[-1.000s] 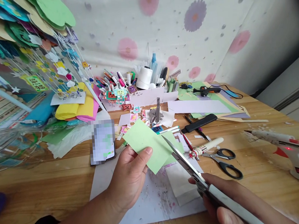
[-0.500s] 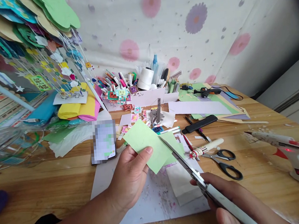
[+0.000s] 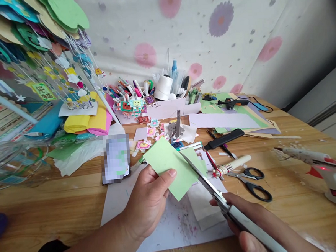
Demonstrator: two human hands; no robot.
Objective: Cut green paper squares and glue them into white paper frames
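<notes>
My left hand (image 3: 148, 202) pinches a light green paper sheet (image 3: 170, 165) between thumb and fingers, holding it above a white sheet (image 3: 163, 230) on the wooden table. My right hand (image 3: 249, 224) grips white-handled scissors (image 3: 215, 193), whose long metal blades lie along the right edge of the green paper, cutting into it. A strip of green paper (image 3: 196, 160) sits to the right of the blades.
A phone (image 3: 115, 158) lies left of the green paper. Black-handled scissors (image 3: 251, 181), a white-handled tool (image 3: 234, 164) and a black case (image 3: 223, 139) lie to the right. A glue gun (image 3: 323, 165) stands far right. Markers, thread and paper crafts crowd the back; hanging decorations fill the left.
The scissors' blades have advanced further along the green paper's right edge. My left hand has shifted the sheet slightly right and down.
</notes>
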